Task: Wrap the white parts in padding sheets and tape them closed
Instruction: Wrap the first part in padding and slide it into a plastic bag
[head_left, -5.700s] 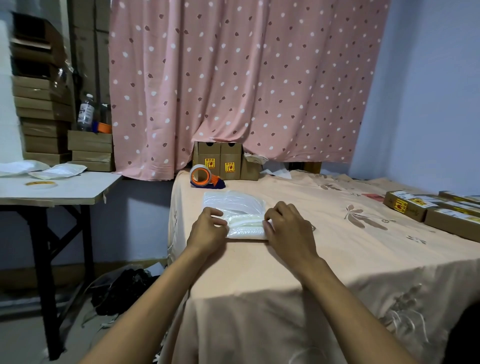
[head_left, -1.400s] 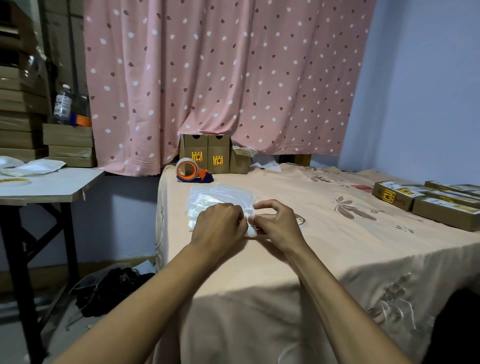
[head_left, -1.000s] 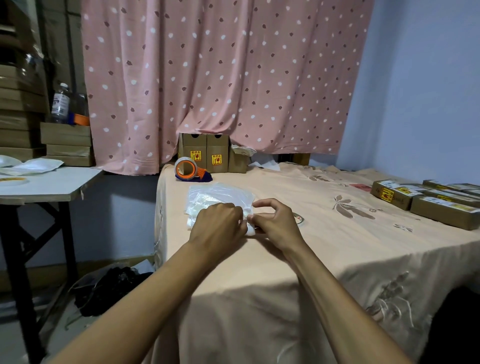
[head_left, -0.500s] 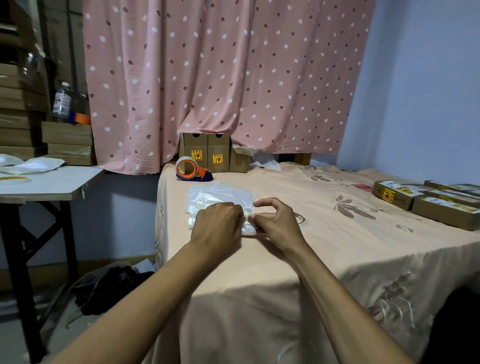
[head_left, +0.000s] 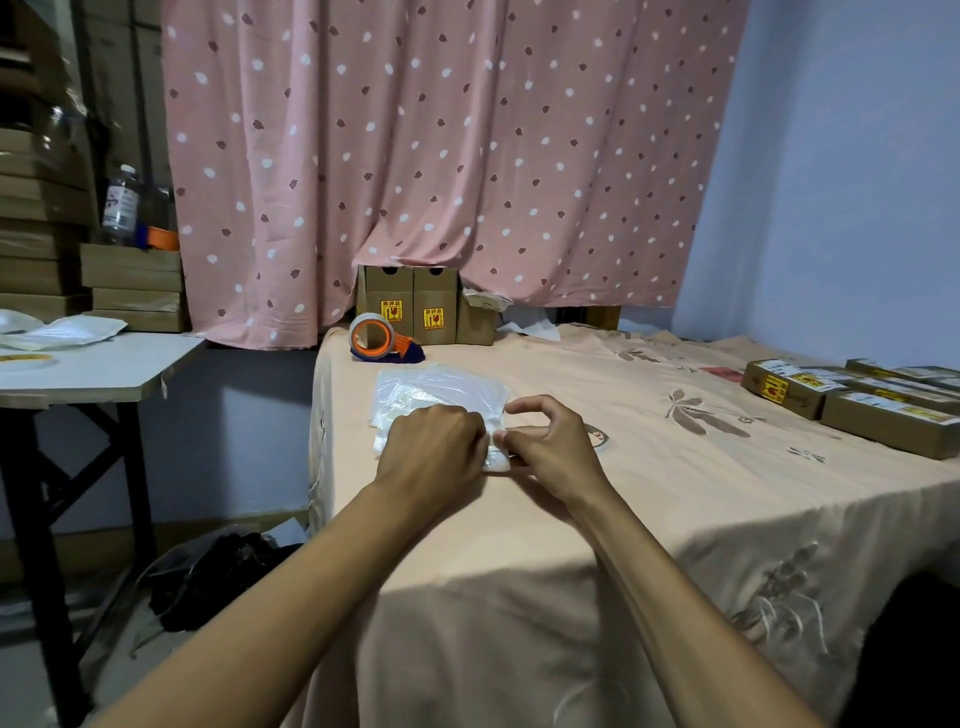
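Note:
A translucent white padding sheet (head_left: 441, 388) lies near the left edge of the cloth-covered table (head_left: 675, 519), folded over something white that is mostly hidden. My left hand (head_left: 434, 449) lies curled over the near part of the bundle and covers it. Right beside it, my right hand (head_left: 553, 447) pinches the bundle's right end between thumb and fingers. An orange tape dispenser (head_left: 376, 339) stands behind the sheet, toward the curtain.
Small cardboard boxes (head_left: 410, 306) stand at the back under the pink curtain. Flat labelled boxes (head_left: 852, 400) lie along the right edge. A side table (head_left: 98, 369) at left holds white padded sheets and a tape roll. Stacked cartons and a bottle sit behind it.
Since 5.7 s ago my hands have come together on the bundle's near right end and the sheet is folded tighter. Over the last second they have stayed almost still.

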